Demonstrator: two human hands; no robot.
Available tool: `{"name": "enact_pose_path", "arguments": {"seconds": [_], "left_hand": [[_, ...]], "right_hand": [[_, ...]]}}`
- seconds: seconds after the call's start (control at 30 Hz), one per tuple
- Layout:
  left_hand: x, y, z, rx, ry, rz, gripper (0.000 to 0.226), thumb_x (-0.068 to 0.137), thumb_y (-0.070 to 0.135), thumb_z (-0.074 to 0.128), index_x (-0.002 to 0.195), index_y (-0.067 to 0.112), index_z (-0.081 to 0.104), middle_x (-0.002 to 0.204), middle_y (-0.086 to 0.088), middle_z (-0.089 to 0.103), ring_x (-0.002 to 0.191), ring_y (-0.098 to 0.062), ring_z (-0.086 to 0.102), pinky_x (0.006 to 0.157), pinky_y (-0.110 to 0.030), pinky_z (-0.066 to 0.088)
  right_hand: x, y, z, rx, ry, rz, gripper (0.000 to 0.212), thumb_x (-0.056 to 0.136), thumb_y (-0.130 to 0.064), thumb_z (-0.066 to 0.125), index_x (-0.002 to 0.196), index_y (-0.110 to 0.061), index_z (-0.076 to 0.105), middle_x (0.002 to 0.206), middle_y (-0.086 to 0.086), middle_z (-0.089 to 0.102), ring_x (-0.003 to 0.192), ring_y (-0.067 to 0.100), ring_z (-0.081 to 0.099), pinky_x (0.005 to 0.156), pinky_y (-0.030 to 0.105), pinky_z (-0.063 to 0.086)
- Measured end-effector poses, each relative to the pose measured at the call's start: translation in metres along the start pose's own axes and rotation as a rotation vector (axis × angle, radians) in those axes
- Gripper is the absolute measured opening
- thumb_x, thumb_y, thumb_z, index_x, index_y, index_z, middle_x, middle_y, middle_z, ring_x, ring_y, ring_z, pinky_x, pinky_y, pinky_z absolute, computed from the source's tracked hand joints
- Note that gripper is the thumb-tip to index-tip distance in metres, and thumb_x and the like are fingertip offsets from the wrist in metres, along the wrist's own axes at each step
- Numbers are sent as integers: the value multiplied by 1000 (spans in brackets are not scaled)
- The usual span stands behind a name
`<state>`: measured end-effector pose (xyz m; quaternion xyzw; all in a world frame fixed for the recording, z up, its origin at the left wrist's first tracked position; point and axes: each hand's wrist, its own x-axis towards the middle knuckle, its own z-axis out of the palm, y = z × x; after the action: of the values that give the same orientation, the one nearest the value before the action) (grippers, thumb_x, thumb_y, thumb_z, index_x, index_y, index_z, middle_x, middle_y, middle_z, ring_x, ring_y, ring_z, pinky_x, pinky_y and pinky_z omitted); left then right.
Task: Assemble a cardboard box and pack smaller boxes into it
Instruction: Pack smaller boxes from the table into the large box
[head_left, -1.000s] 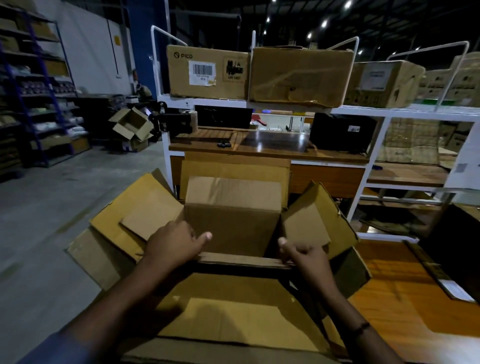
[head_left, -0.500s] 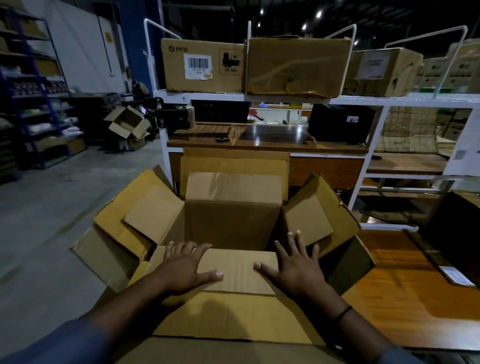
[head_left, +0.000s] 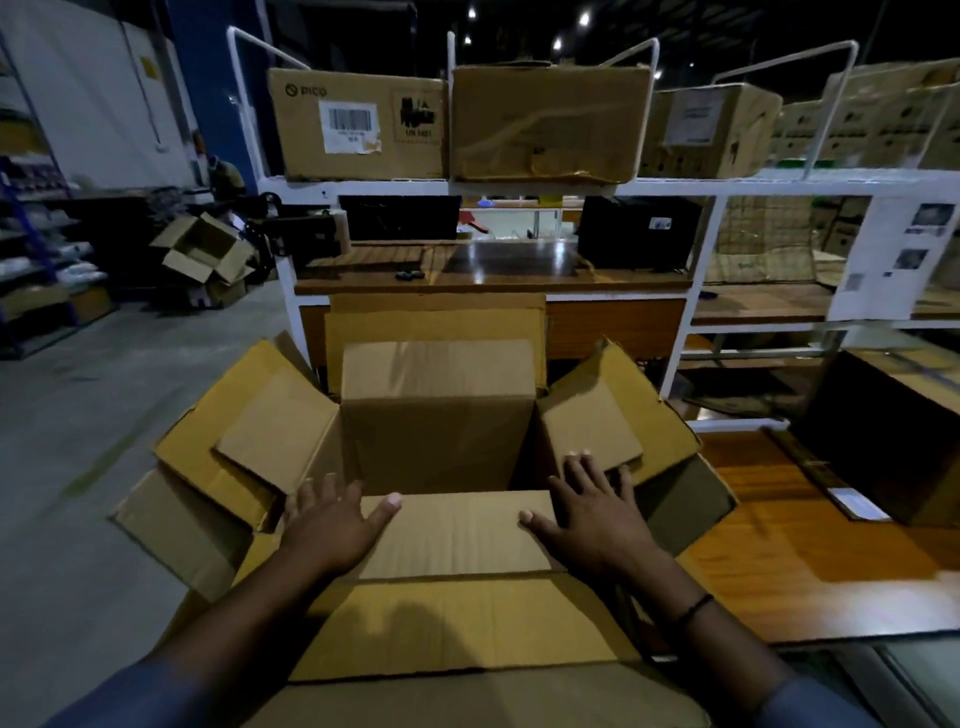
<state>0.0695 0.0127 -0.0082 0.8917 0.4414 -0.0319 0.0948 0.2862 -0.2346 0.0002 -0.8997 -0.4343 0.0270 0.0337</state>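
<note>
Head camera view, looking down into a large open cardboard box (head_left: 441, 431) directly in front of the person, its right side just beside a wooden desk (head_left: 810, 551). The side flaps splay outward to left and right, and the far flap stands upright. The near flap (head_left: 457, 535) is folded inward over the opening. The left grip (head_left: 332, 525) and right grip (head_left: 597, 514) are both released, fingers straight and spread. Their palms press flat on the two ends of that flap, grasping nothing. No smaller boxes show inside the box. Closed cartons (head_left: 358, 124) sit on a white shelf beyond.

The step appears to be folding the flaps to form the box. Even pressure at both ends should crease the flap along its score line and keep it level. One palm could then hold it down while the other brings in a side flap, since letting go early would probably let it spring up.

Half a second earlier the palms lay closer together, thumbs near the flap's middle; now they sit wider apart. One second earlier the fingers curled round the flap's edge, and the flap now lies much flatter.
</note>
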Motion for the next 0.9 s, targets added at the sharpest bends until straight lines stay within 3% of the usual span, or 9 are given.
{"name": "enact_pose_path", "arguments": {"seconds": [0.1,0.2,0.3,0.37,0.43,0.5,0.63,0.73,0.9], "left_hand": [[-9,36,-8,79,-159,64,92,90,86,7,166,34,5,174,-10,-6,158,-43,-9,121,-64,-10],[-19,84,-12,81,-267,259,90,93,84,11,166,34,-3,174,-5,-10,158,-40,-14,122,-62,-11],[-30,138,-19,-143,-247,431,75,102,72,21,165,32,17,172,-4,18,158,-34,15,125,-53,14],[-38,177,-26,-405,-150,476,61,106,62,33,157,29,40,159,-2,46,141,-26,47,108,-40,41],[-49,210,-35,-620,-38,509,47,106,55,43,142,28,56,138,1,63,114,-15,63,91,-36,53],[-62,243,-44,-736,84,589,34,106,47,51,129,27,66,119,4,69,98,-9,64,80,-34,56],[-87,309,-50,-684,339,894,18,101,40,60,114,33,71,112,17,68,108,-5,59,85,-28,49],[-105,355,-44,-574,306,991,21,99,48,61,115,37,68,115,20,67,114,-3,54,89,-27,44],[-124,421,-23,-618,189,1031,20,97,52,61,109,38,71,113,23,68,114,-1,55,95,-32,48]], "right_hand": [[-15,8,0,61,49,-70,85,97,-79,24,163,-25,27,175,5,0,159,22,-17,128,50,-10],[-25,12,-5,147,158,-85,71,99,-71,38,158,-30,37,174,3,12,160,23,-6,128,45,0],[-36,31,-16,179,318,-83,62,98,-64,40,148,-28,49,167,3,33,159,26,11,128,47,12],[-49,54,-25,173,469,-54,61,96,-61,40,141,-25,58,157,4,47,154,29,26,127,51,18],[-64,78,-36,183,587,-4,54,95,-56,46,135,-24,62,149,5,55,148,30,36,125,55,21],[-80,108,-46,221,677,74,46,95,-52,53,131,-25,65,144,2,57,144,29,41,121,59,26],[-105,174,-61,289,782,230,42,92,-50,61,125,-24,68,138,2,61,137,28,48,112,57,39],[-118,223,-65,353,797,319,47,90,-53,61,125,-23,69,136,2,63,133,27,51,106,54,45],[-137,294,-62,522,782,349,47,89,-50,64,122,-17,72,128,5,67,125,25,59,101,46,50]]}}
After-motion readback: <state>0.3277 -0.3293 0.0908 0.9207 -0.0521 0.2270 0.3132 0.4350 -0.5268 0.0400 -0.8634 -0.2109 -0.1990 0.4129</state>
